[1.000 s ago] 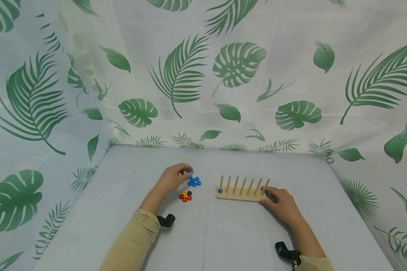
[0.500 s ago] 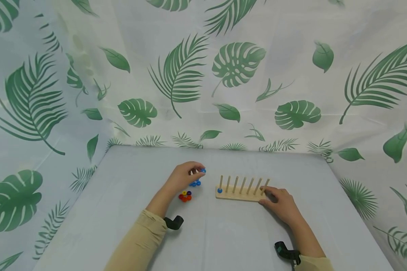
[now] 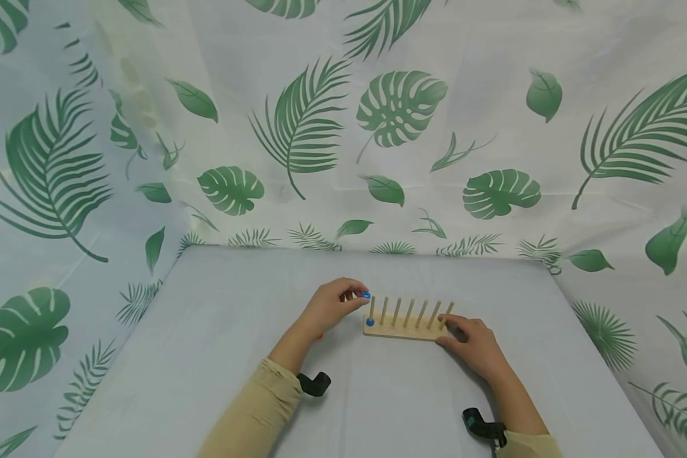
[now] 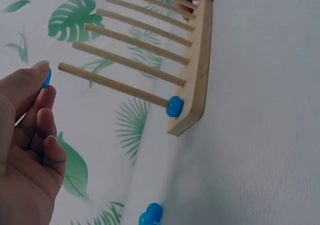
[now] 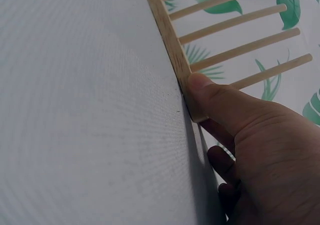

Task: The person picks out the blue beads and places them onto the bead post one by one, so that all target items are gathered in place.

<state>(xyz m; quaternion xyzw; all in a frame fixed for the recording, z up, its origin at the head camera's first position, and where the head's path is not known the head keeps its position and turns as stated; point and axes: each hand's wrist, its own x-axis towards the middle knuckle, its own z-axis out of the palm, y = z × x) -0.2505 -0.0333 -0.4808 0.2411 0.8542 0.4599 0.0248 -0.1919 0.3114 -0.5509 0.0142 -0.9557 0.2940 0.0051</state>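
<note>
A wooden peg board [image 3: 403,331] with a row of several upright pegs stands on the table. One blue bead [image 3: 369,322] sits at the base of its leftmost peg, also plain in the left wrist view. My left hand [image 3: 333,304] pinches another blue bead [image 3: 366,294] between thumb and fingers, close to the top of that leftmost peg. At the board's right end my right hand [image 3: 474,341] grips the wood; in the right wrist view the thumb [image 5: 200,81] presses on its edge.
Loose blue beads [image 4: 153,213] lie on the table below the board's left end in the left wrist view. In the head view my left arm mostly covers the loose beads; one orange bead [image 3: 320,336] peeks out. A leaf-patterned sheet [image 3: 401,210] hangs behind the table.
My left hand has carried the blue bead rightward from the loose pile to the leftmost peg. My right hand has stayed on the board's end.
</note>
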